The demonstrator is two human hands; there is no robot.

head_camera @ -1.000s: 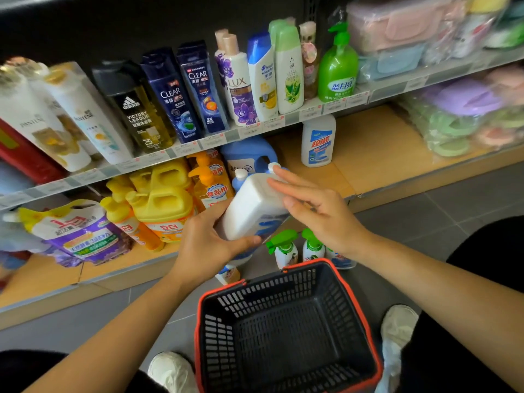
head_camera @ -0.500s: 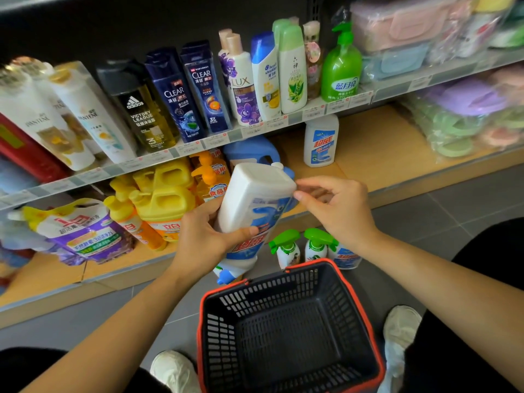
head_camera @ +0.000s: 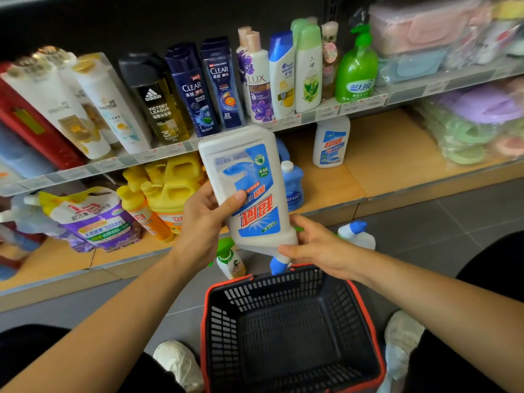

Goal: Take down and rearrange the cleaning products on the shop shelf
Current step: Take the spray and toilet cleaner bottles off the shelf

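A white cleaner bottle [head_camera: 249, 177] with a blue label and blue cap hangs upside down above the basket [head_camera: 365, 364]. My left hand [head_camera: 204, 222] grips its side, thumb across the label. My right hand [head_camera: 314, 245] holds the shoulder near the cap. A matching white bottle [head_camera: 330, 143] stands on the lower wooden shelf [head_camera: 391, 165]. A blue detergent bottle [head_camera: 293, 184] stands behind the held one. Yellow jugs [head_camera: 170, 182] and a purple refill pouch [head_camera: 96, 219] sit at the shelf's left.
The upper shelf carries shampoo and body-wash bottles and a green pump bottle [head_camera: 357, 69]. Wrapped plastic boxes [head_camera: 467, 120] fill the right. On the floor stand a green-topped spray bottle [head_camera: 229, 262] and a white bottle with blue cap [head_camera: 357, 236]. My shoes flank the black, red-rimmed basket.
The bottle has turned fully upside down and come toward the basket. My right hand moved from the bottle's base down to its shoulder by the cap.
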